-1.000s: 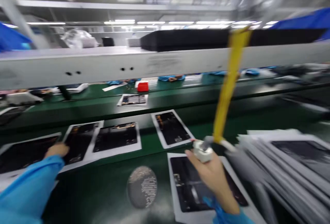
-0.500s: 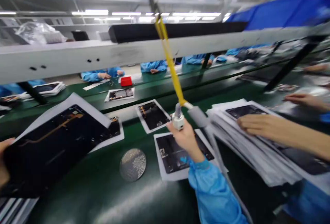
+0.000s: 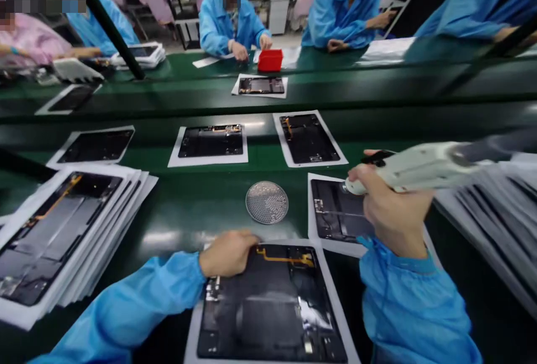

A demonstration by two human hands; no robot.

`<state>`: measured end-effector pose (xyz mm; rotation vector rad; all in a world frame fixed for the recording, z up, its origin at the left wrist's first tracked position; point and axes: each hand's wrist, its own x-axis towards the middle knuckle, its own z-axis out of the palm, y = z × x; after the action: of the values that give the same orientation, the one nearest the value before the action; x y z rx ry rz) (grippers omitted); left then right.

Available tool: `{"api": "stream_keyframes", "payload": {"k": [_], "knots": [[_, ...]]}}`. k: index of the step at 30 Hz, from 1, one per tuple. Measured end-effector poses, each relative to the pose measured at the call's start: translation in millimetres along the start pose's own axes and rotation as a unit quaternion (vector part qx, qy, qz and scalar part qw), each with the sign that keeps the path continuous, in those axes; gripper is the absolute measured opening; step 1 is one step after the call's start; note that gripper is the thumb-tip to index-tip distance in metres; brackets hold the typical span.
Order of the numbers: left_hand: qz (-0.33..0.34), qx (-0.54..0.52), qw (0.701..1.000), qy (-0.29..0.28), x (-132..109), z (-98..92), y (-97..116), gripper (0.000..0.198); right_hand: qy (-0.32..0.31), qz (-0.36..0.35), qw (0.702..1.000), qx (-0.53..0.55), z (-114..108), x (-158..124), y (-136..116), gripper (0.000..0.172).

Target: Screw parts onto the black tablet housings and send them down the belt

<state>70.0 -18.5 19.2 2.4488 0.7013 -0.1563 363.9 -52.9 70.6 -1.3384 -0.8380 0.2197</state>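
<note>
My left hand [image 3: 226, 253] rests with curled fingers on the upper left edge of a black tablet back panel [image 3: 268, 302], which lies on a white sheet and carries an orange flex strip. My right hand [image 3: 390, 202] is shut around a white handheld air gun [image 3: 419, 168]. The gun lies nearly level, and its nozzle points left over a second black panel [image 3: 339, 210] on its own white sheet. The nozzle sits just above that panel's upper part. My right hand hides the panel's right side.
A round perforated metal disc [image 3: 267, 202] lies on the green bench between the panels. Stacks of sheeted panels stand at left [image 3: 54, 235] and right [image 3: 490, 213]. Further sheeted panels [image 3: 211, 144] lie beyond. Co-workers in blue sit across the bench near a red box [image 3: 270, 60].
The black panel with the orange strip has left the raised left-side position and now lies flat at bottom centre under my left hand. My right hand has tipped the air gun from upright to nearly level.
</note>
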Motion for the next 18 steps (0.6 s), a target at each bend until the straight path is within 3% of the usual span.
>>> {"api": "stream_keyframes", "payload": {"k": [3,8,11,18], "knots": [[-0.007,0.092,0.995,0.027,13.2,17.7,15.5,0.029,-0.048,0.035,0.992,0.107,12.6,-19.6,-17.7,0.024],[0.060,0.179,0.967,0.171,12.8,31.3,13.0,0.012,-0.207,0.103,0.959,0.165,30.8,-59.2,-20.4,0.020],[0.073,0.173,0.956,0.226,8.5,36.3,6.1,0.015,-0.233,0.132,0.956,0.118,39.8,-75.5,-7.7,0.020],[0.097,0.108,0.958,0.248,8.2,34.5,2.8,0.015,-0.254,0.130,0.952,0.110,52.6,-81.9,-0.1,0.021]]}}
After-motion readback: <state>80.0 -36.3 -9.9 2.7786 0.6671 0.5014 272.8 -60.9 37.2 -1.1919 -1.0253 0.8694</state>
